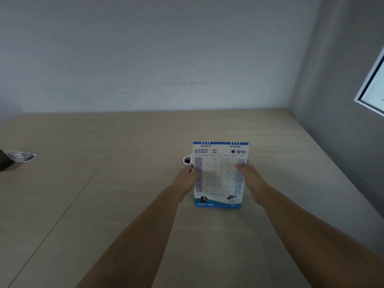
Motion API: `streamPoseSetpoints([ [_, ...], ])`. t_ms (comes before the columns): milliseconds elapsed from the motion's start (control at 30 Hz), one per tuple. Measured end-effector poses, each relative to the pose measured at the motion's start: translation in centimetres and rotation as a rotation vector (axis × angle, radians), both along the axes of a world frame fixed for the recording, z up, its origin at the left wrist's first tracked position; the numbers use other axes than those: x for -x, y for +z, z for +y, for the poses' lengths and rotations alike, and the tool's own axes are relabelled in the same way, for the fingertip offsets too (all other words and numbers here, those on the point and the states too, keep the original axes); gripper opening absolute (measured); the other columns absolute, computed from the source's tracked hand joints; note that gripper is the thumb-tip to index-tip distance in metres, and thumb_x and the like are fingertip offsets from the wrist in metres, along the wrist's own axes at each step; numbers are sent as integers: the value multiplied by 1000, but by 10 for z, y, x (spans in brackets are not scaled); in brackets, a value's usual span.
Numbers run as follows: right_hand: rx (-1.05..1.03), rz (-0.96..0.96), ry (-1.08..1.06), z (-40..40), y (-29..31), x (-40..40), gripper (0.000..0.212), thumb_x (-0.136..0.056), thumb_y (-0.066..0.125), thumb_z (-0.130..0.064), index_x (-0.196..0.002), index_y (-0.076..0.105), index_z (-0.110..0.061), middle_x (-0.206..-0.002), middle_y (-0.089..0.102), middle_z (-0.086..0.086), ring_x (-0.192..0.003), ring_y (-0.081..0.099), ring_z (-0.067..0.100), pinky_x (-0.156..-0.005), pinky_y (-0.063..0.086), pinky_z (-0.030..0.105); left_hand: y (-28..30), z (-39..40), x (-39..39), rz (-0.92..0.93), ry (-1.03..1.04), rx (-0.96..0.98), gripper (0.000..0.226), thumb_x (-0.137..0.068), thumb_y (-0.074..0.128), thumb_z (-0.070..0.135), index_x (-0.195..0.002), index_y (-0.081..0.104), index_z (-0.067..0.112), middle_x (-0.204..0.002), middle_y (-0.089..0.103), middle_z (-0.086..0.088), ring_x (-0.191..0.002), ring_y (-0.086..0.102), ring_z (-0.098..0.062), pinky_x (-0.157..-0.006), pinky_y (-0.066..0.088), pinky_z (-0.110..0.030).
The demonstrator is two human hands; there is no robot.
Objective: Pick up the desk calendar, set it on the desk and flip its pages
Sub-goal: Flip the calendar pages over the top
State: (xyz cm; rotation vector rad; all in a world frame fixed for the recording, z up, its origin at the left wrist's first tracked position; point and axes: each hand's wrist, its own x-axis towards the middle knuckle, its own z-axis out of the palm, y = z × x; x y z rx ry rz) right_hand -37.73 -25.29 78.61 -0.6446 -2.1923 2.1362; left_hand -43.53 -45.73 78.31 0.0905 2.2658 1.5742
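A white desk calendar (220,175) with blue trim and wire binding at the top stands upright on the beige desk (124,194), showing the March page. My left hand (188,176) grips its left edge about halfway up. My right hand (250,179) grips its right edge, thumb on the page front. Both arms stretch forward from the bottom of the view. The calendar's lower edge looks level with the desk surface; I cannot tell if it touches.
A white mug (187,160) with dark liquid peeks out just behind the calendar's left edge, close to my left fingers. A grey object (18,157) lies at the far left. Walls close the desk at the back and right; a window frame (372,86) is at right.
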Motion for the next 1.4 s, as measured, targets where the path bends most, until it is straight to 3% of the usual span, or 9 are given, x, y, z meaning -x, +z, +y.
streamPoseSetpoints([
  [167, -26, 6, 9, -12, -25, -13, 51, -87, 63, -10, -128, 39, -27, -125, 61, 4, -110, 59, 27, -69, 52, 30, -22, 6, -21, 24, -52, -74, 60, -78, 60, 9, -126, 38, 40, -115, 57, 13, -103, 52, -14, -70, 48, -20],
  [267, -84, -7, -23, -17, -30, -12, 56, -81, 69, -11, -126, 38, -23, -130, 56, 11, -118, 56, 33, -89, 55, 50, -28, 10, -29, 50, -25, -83, 61, -72, 62, 7, -119, 39, 38, -120, 59, 4, -105, 56, -19, -57, 53, -19],
  [567, -243, -129, -6, -13, -24, -21, 93, -65, 69, -36, -145, 26, -14, -153, 32, 9, -137, 37, 33, -107, 38, 56, -3, 6, -38, 16, 22, 64, 35, -73, 60, 33, -105, 47, 29, -119, 55, -4, -100, 57, -19, -85, 52, -41],
  [767, -305, -122, 77, -9, -1, -33, 57, -71, 64, -33, -124, 53, -18, -136, 53, 8, -119, 54, 31, -98, 46, 51, 21, 0, -55, 23, -40, 81, 28, -79, 59, 35, -105, 52, 28, -109, 59, 5, -96, 59, -13, -68, 46, -28],
  [900, -256, -46, 35, 1, 37, -45, 29, -77, 62, -32, -97, 66, -13, -93, 64, 3, -79, 58, 19, -72, 42, 30, 48, -17, -60, 128, 51, 62, 12, -81, 59, 28, -88, 61, 19, -84, 65, 4, -71, 60, -9, -63, 47, -30],
  [1000, -8, 78, -61, 11, 79, -45, 19, -85, 55, -39, -82, 65, -22, -93, 65, 2, -78, 58, 19, -71, 44, 30, 83, -34, -52, 130, 91, -232, 6, -81, 63, 16, -78, 68, 19, -73, 72, 3, -63, 65, -9, -55, 50, -23],
  [1100, 122, 183, -76, 16, 109, -31, 46, -89, 39, -55, -102, 72, -27, -120, 59, -8, -105, 51, 19, -84, 38, 38, 114, -38, -31, -30, 46, -616, 38, -91, 44, 45, -106, 67, 18, -99, 76, -4, -80, 71, -19, -65, 55, -32],
  [1200, 145, 209, -86, 12, 124, -10, 50, -91, 38, -56, -125, 65, -29, -153, 35, -7, -136, 33, 24, -110, 20, 41, 123, -19, -4, 34, 177, -492, 40, -91, 42, 49, -112, 63, 23, -111, 69, 0, -92, 64, -22, -74, 50, -35],
  [1400, 92, 98, -85, 4, 83, 5, 44, -93, 44, -49, -135, 45, -34, -141, 47, 1, -136, 36, 29, -105, 33, 41, 68, -1, 11, 40, 151, -37, 35, -89, 49, 22, -121, 54, 10, -112, 55, -4, -94, 53, -21, -72, 44, -32],
])
